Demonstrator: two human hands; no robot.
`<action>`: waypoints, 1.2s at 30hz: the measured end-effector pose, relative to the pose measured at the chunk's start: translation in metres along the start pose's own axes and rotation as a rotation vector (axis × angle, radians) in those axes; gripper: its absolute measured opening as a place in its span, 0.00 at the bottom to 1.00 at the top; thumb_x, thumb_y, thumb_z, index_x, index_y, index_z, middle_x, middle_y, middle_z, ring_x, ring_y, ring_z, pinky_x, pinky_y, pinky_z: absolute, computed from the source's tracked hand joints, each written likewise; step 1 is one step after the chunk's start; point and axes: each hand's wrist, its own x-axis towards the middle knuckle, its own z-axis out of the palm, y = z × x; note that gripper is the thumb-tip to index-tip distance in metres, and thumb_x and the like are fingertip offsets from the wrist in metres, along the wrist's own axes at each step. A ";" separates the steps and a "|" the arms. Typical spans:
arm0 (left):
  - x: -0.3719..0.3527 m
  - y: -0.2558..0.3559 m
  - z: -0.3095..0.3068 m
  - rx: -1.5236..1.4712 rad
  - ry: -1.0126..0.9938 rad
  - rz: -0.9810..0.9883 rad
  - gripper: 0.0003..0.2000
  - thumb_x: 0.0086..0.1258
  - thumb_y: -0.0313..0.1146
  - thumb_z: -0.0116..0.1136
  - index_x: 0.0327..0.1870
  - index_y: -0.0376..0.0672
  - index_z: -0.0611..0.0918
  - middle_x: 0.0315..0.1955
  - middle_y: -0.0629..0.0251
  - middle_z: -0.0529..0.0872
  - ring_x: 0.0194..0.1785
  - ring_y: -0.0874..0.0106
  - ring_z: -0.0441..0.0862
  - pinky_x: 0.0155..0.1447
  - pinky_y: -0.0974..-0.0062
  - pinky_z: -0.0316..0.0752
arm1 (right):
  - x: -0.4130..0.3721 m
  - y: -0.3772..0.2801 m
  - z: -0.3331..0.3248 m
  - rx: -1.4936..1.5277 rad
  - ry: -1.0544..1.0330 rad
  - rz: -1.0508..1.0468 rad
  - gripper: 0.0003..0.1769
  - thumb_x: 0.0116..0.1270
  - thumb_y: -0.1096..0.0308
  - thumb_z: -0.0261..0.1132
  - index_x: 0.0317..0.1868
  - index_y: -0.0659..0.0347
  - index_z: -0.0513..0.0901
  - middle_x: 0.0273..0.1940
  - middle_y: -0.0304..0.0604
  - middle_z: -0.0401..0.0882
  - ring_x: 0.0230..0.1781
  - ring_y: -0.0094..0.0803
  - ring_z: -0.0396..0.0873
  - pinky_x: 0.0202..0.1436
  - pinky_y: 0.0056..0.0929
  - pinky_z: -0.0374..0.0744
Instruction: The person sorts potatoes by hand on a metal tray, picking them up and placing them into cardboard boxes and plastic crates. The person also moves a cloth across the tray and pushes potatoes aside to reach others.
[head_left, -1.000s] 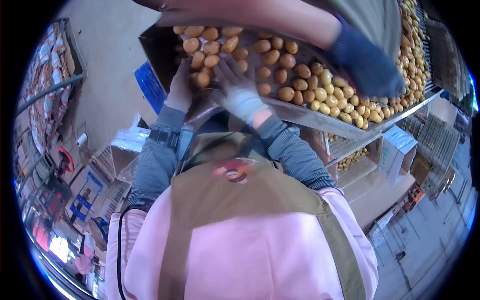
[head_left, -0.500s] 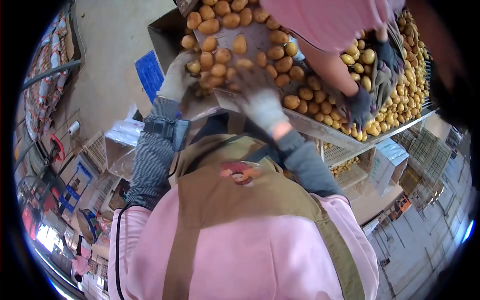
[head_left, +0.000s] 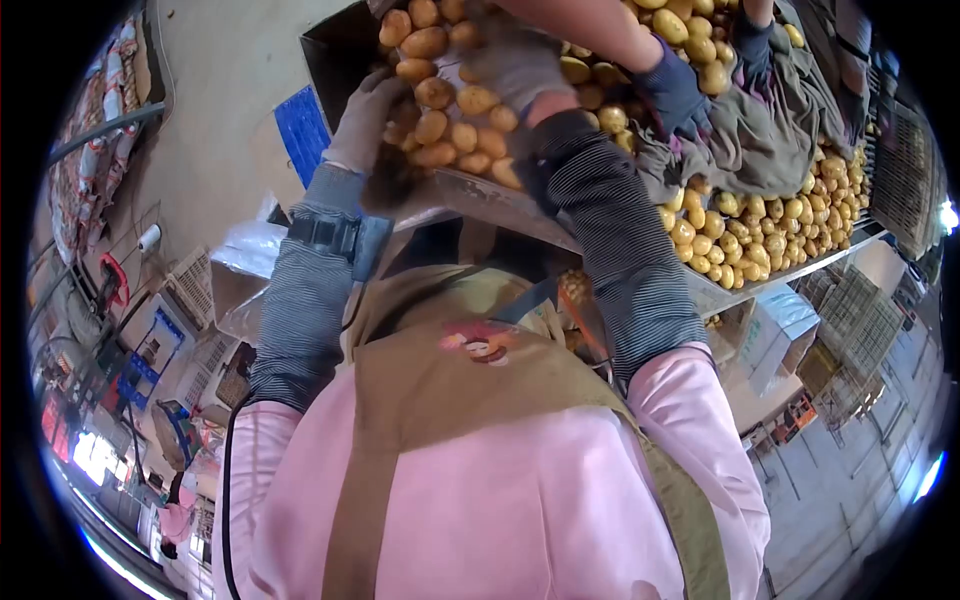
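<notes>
Potatoes (head_left: 465,137) lie spread over a metal sorting tray (head_left: 478,190) in front of me. My left hand (head_left: 362,122), in a pale work glove, is at the tray's left end beside the potatoes, its fingers stretched along them. Over the far part of the tray is my right hand (head_left: 518,68), also gloved and smeared by motion. Potatoes lie around it; whether it grips one is hidden. Under my left hand a dark, blurred patch cannot be made out.
To the right, another person's dark-gloved hand (head_left: 677,92) presses on a grey cloth (head_left: 765,140) over more potatoes (head_left: 740,240). A blue board (head_left: 303,135) is at the left, with plastic bags (head_left: 248,250) below it. A white box (head_left: 775,325) stands under the right side.
My right hand has moved forward and away from the near edge, across the potatoes. My left hand has shifted slightly forward. The other person's hands and cloth have moved, with the cloth now spread wider.
</notes>
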 end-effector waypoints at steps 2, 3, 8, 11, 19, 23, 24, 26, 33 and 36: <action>0.008 0.004 0.011 -0.107 0.097 0.000 0.27 0.67 0.14 0.49 0.70 0.34 0.73 0.69 0.49 0.74 0.71 0.53 0.74 0.75 0.65 0.70 | -0.022 -0.023 -0.012 -0.020 -0.102 -0.017 0.31 0.64 0.43 0.68 0.63 0.46 0.78 0.61 0.49 0.77 0.63 0.46 0.77 0.62 0.54 0.74; 0.013 0.017 0.010 -0.354 0.074 -0.184 0.27 0.68 0.14 0.49 0.70 0.35 0.72 0.69 0.50 0.74 0.70 0.54 0.75 0.74 0.66 0.70 | -0.043 -0.037 -0.029 -0.228 0.003 -0.174 0.34 0.62 0.41 0.68 0.66 0.43 0.77 0.67 0.48 0.72 0.71 0.47 0.67 0.70 0.58 0.67; 0.015 0.026 0.018 -0.811 0.170 -0.573 0.22 0.70 0.22 0.54 0.66 0.35 0.77 0.58 0.57 0.83 0.56 0.67 0.82 0.60 0.74 0.78 | -0.151 -0.016 -0.028 -0.004 -0.110 -0.038 0.36 0.61 0.48 0.70 0.69 0.50 0.75 0.73 0.43 0.68 0.74 0.52 0.63 0.74 0.58 0.64; 0.008 0.026 0.016 -1.012 0.147 -0.720 0.19 0.71 0.28 0.56 0.62 0.34 0.80 0.49 0.62 0.86 0.47 0.76 0.82 0.51 0.81 0.77 | -0.160 -0.030 -0.049 -0.062 -0.302 0.089 0.34 0.63 0.51 0.69 0.67 0.54 0.78 0.71 0.44 0.72 0.73 0.50 0.66 0.75 0.59 0.63; 0.011 0.014 0.014 -0.386 0.158 -0.188 0.21 0.74 0.36 0.60 0.64 0.33 0.79 0.55 0.61 0.83 0.55 0.73 0.82 0.58 0.78 0.79 | -0.061 0.002 -0.020 -0.050 0.078 -0.142 0.09 0.69 0.60 0.64 0.37 0.57 0.83 0.35 0.41 0.82 0.38 0.41 0.83 0.38 0.42 0.81; 0.023 0.030 0.021 -0.771 0.056 -0.572 0.23 0.78 0.37 0.58 0.68 0.34 0.74 0.61 0.53 0.80 0.60 0.67 0.82 0.61 0.76 0.77 | -0.025 0.006 0.001 -0.268 -0.146 -0.012 0.06 0.70 0.66 0.62 0.42 0.56 0.84 0.39 0.47 0.83 0.44 0.47 0.84 0.46 0.41 0.83; 0.022 0.030 0.021 -0.671 0.069 -0.509 0.22 0.78 0.36 0.57 0.68 0.34 0.74 0.60 0.52 0.81 0.60 0.66 0.82 0.61 0.75 0.77 | -0.021 0.003 -0.003 -0.176 -0.159 0.024 0.08 0.69 0.65 0.62 0.43 0.58 0.84 0.40 0.47 0.84 0.44 0.46 0.85 0.46 0.40 0.83; 0.016 0.034 0.023 -0.513 0.132 -0.429 0.21 0.79 0.36 0.56 0.68 0.34 0.75 0.59 0.51 0.83 0.60 0.65 0.82 0.62 0.74 0.76 | -0.020 -0.006 -0.017 0.005 -0.188 0.100 0.12 0.69 0.64 0.63 0.45 0.62 0.85 0.42 0.48 0.88 0.44 0.44 0.87 0.45 0.38 0.84; -0.011 0.095 -0.001 -0.663 0.239 -0.359 0.23 0.82 0.41 0.52 0.70 0.35 0.74 0.55 0.56 0.84 0.57 0.69 0.81 0.63 0.75 0.74 | -0.056 -0.028 -0.068 1.474 -0.214 0.615 0.22 0.78 0.54 0.63 0.50 0.69 0.85 0.36 0.40 0.87 0.26 0.21 0.78 0.28 0.19 0.74; -0.014 0.105 0.018 -0.861 0.132 -0.377 0.26 0.83 0.46 0.51 0.70 0.33 0.72 0.57 0.60 0.82 0.55 0.72 0.80 0.62 0.77 0.73 | -0.071 -0.043 -0.043 1.347 -0.125 0.551 0.17 0.79 0.58 0.62 0.48 0.66 0.87 0.33 0.40 0.86 0.23 0.21 0.77 0.25 0.21 0.73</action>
